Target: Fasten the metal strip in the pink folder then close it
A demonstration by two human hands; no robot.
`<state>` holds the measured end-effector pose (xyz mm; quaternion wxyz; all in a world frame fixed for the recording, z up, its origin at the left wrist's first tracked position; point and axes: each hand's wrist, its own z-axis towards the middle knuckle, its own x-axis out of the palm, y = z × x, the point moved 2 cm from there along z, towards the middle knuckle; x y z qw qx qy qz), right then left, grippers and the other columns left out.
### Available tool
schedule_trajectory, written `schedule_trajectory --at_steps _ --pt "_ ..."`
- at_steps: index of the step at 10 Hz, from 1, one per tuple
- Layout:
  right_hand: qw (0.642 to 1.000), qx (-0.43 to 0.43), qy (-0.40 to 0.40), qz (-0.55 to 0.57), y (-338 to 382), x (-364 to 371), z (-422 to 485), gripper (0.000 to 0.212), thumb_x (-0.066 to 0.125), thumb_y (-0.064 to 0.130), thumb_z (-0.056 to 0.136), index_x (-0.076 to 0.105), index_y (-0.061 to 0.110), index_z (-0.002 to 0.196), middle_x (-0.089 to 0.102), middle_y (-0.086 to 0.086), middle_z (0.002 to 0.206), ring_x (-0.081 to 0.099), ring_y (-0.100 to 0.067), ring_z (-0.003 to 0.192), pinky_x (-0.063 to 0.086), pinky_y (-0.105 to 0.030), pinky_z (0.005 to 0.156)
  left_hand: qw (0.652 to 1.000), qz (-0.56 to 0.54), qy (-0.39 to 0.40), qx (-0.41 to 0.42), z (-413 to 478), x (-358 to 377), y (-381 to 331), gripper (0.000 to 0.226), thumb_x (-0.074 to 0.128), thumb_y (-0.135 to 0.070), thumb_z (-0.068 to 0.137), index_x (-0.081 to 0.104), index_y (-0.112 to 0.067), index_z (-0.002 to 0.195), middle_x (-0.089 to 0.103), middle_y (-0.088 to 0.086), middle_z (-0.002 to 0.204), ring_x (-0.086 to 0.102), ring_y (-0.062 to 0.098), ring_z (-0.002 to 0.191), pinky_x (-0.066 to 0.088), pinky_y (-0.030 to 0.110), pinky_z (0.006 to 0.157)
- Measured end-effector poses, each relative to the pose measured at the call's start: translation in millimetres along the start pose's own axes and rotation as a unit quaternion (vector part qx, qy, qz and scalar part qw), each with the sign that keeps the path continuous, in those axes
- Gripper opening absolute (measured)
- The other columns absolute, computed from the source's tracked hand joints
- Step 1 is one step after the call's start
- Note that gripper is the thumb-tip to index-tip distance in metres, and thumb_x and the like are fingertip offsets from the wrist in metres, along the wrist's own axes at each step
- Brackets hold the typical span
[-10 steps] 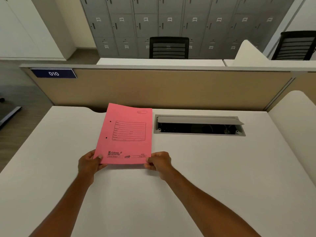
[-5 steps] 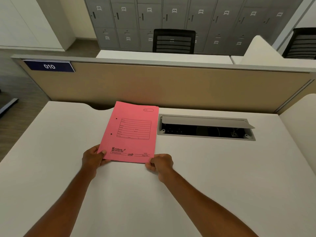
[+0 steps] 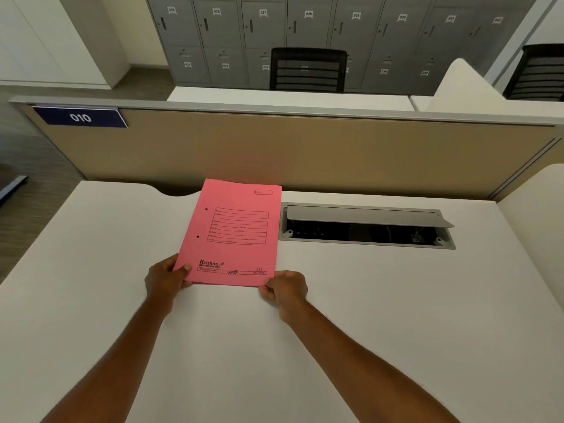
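Pink folder point(image 3: 232, 233) lies closed, both hands gripping its near corners.

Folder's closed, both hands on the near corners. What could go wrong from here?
1. The pink folder lies right beside the open cable hatch; swinging the cover open, or sliding it right, might catch the raised flap.
2. The metal strip is not visible, so the fastening cannot be checked while closed.
3. The left hand and right hand pinch only corners; a lift may bend the card.
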<state>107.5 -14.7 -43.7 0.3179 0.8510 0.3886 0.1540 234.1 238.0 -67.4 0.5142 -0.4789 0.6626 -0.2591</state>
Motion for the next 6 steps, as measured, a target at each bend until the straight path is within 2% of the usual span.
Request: schedule_trajectory --at_steps 1,2,3,4,5,6 --pt "0.999 -0.032 -0.021 -0.022 -3.8 0.1 -1.1 0.012 0.072 -0.007 0.087 0.077 -0.003 0.097 0.082 -0.015 0.1 0.081 -0.036 0.095 0.069 -0.032 0.069 0.995 0.088 -0.019 0.047 -2.1 0.5 -4.8 0.044 0.076 -0.013 0.095 0.073 -0.016 0.139 0.083 0.014 0.112 0.073 0.03 0.092 0.058 0.038 0.092" --pt "0.997 -0.061 -0.022 -0.053 -8.5 -0.8 -0.2 0.014 0.075 -0.003 0.086 0.071 0.009 0.092 0.08 -0.012 0.102 0.08 -0.027 0.09 0.07 -0.041 0.081 0.985 0.162 -0.004 0.054 0.0 0.9 -5.6 0.052 0.079 -0.018 0.095 0.068 -0.013 0.145 0.082 0.018 0.118 0.075 0.037 0.104 0.058 0.046 0.103" --pt "0.994 -0.071 -0.01 -0.081 -3.3 -4.8 -1.5 0.038 0.077 0.002 0.086 0.059 0.014 0.118 0.067 -0.008 0.12 0.072 -0.018 0.085 0.07 -0.037 0.079 0.976 0.213 -0.008 0.045 4.3 -0.8 -11.2 0.068 0.082 -0.031 0.093 0.058 -0.012 0.154 0.072 0.025 0.134 0.067 0.044 0.126 0.051 0.055 0.114" --pt "0.989 -0.08 0.003 -0.123 1.0 -17.3 -6.5 0.068 0.081 0.024 0.086 0.046 0.016 0.144 0.056 -0.009 0.136 0.072 -0.027 0.099 0.068 -0.037 0.07 0.948 0.312 -0.04 0.051 -5.7 -6.0 -17.9 0.082 0.075 -0.056 0.093 0.05 -0.017 0.161 0.059 0.025 0.148 0.051 0.048 0.143 0.046 0.065 0.114" --pt "0.984 -0.072 0.016 -0.163 10.0 -32.0 -1.8 0.076 0.08 0.045 0.089 0.042 0.02 0.15 0.055 -0.007 0.142 0.069 -0.027 0.108 0.064 -0.037 0.074 0.94 0.333 -0.054 0.055 -12.6 0.2 -25.3 0.081 0.06 -0.064 0.099 0.05 -0.012 0.16 0.06 0.026 0.149 0.052 0.051 0.142 0.044 0.071 0.113" --pt "0.993 -0.069 0.037 -0.084 34.2 -73.2 -20.6 0.077 0.075 0.053 0.093 0.04 0.022 0.154 0.053 -0.008 0.149 0.062 -0.028 0.123 0.06 -0.04 0.094 0.954 0.268 -0.044 0.127 -43.8 7.3 -62.1 0.087 0.051 -0.072 0.098 0.053 -0.008 0.157 0.066 0.025 0.143 0.062 0.051 0.133 0.045 0.075 0.109"
